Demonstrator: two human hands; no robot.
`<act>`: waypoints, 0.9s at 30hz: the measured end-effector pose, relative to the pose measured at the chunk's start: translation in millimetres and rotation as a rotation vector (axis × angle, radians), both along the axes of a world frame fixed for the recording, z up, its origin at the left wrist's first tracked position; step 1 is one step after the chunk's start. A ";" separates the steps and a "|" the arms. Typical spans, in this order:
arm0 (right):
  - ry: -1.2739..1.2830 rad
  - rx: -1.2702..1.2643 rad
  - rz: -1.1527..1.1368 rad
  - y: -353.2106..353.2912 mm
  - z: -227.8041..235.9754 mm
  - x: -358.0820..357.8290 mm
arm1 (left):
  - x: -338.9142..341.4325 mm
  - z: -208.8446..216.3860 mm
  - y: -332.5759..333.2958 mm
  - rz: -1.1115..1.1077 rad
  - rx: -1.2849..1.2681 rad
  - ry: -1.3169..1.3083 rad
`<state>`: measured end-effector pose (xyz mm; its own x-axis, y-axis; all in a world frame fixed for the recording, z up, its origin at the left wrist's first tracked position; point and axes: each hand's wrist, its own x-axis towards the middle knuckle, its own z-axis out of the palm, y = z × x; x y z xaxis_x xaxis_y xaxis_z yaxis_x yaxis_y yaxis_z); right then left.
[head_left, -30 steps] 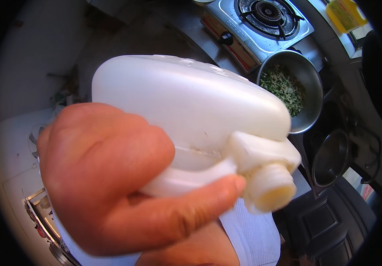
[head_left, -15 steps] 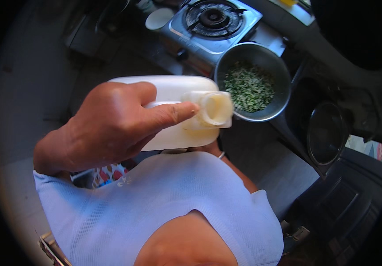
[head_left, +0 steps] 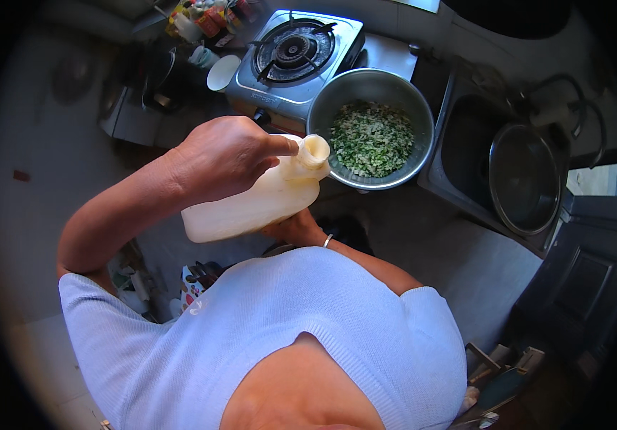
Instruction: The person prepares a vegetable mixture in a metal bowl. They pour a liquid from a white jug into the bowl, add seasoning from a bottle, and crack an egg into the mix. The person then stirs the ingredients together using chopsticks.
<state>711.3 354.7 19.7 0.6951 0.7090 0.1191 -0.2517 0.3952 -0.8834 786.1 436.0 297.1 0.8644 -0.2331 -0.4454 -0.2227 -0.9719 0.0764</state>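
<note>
1. Beside the left rim of a metal bowl (head_left: 382, 84), a white jug (head_left: 254, 206) is leaning, its mouth (head_left: 315, 148) showing no cap. Exact tilt is proving hard to judge from above; whether jug and bowl are touching, cannot tell.
2. Done, as far as visible: chopped greens (head_left: 373, 140) are lying in the bowl, covering its bottom, and the jug is sitting uncapped in the hands.
3. Left: no stream is showing between mouth and greens, so pouring does not appear to be happening at this instant. Whether any liquid is already lying among the greens, cannot tell.
4. Left hand (head_left: 231, 154): fingers are closing around the jug's handle in a firm-looking grip; 1 finger (head_left: 284, 146) is pointing out toward the mouth.
5. Right hand (head_left: 296, 228): it is reaching under the jug's near side and seems to be supporting it. The jug is hiding most of the fingers; how far open they are, cannot tell. 1 pale band (head_left: 328, 241) is circling the wrist.
6. Surroundings: a stove (head_left: 294, 50) is standing behind the bowl, with no flame showing; a round basin (head_left: 527, 179) is resting at the sink (head_left: 465, 129) on the right.
</note>
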 end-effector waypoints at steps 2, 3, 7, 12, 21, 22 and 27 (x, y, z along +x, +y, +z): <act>0.065 0.039 0.029 -2.1 5.4 0.3 | 5.1 -2.2 -4.9 -0.016 0.037 0.016; 0.050 0.058 0.018 0.6 6.2 -0.4 | 7.2 -3.4 -7.8 -0.024 0.053 0.024; 0.109 0.077 0.077 4.5 -6.0 -5.6 | 16.8 -5.2 -18.0 -0.009 0.095 0.077; 0.200 -0.049 0.199 -6.8 10.4 0.2 | 17.8 -9.2 -18.3 -0.014 0.092 0.094; 0.311 0.257 0.142 4.9 -0.8 -7.2 | 17.7 -15.6 -18.0 -0.033 0.099 0.117; 0.307 0.255 0.143 7.2 -2.0 -6.6 | 16.5 -16.0 -17.8 -0.031 0.115 0.117; 0.208 0.191 0.136 18.2 -23.7 -12.2 | 11.4 -15.6 -15.2 -0.035 0.085 0.081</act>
